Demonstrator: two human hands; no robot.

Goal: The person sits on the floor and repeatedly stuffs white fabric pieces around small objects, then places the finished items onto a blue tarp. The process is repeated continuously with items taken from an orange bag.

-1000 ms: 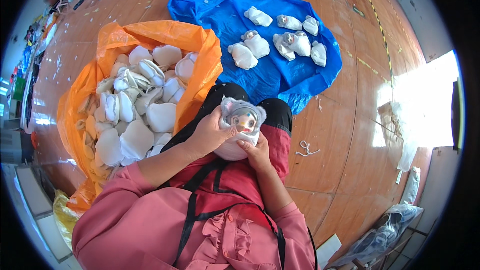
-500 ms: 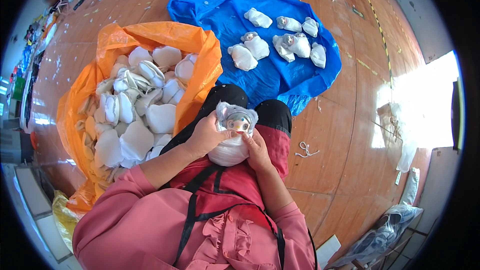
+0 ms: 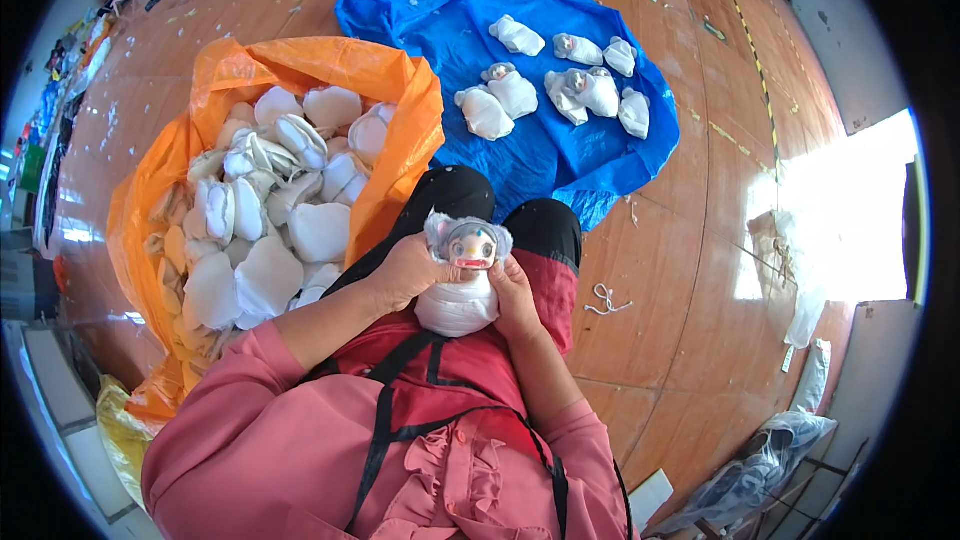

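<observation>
Between my two hands is a small doll [image 3: 473, 249] with a grey furry eared hood, a painted face and a rounded white wrapped body [image 3: 456, 308]. It rests over my lap, face up toward me. My left hand [image 3: 405, 272] closes around its left side, thumb at the edge of the head near the chin. On the other side, my right hand [image 3: 514, 298] grips it with the fingers along the body and the thumb beside the face. The fingers underneath are hidden.
An orange sack [image 3: 405, 90] at my left holds many white padded pieces [image 3: 268, 280]. Ahead, a blue sheet [image 3: 430, 30] carries several white-wrapped dolls [image 3: 515, 95]. White string [image 3: 606, 300] lies on the floor at right. A clear plastic bag [image 3: 765, 470] lies lower right.
The doll's head has tipped, and its lower face with a red edge now shows above the white body. Both thumbs have moved off the face toward its sides and chin.
</observation>
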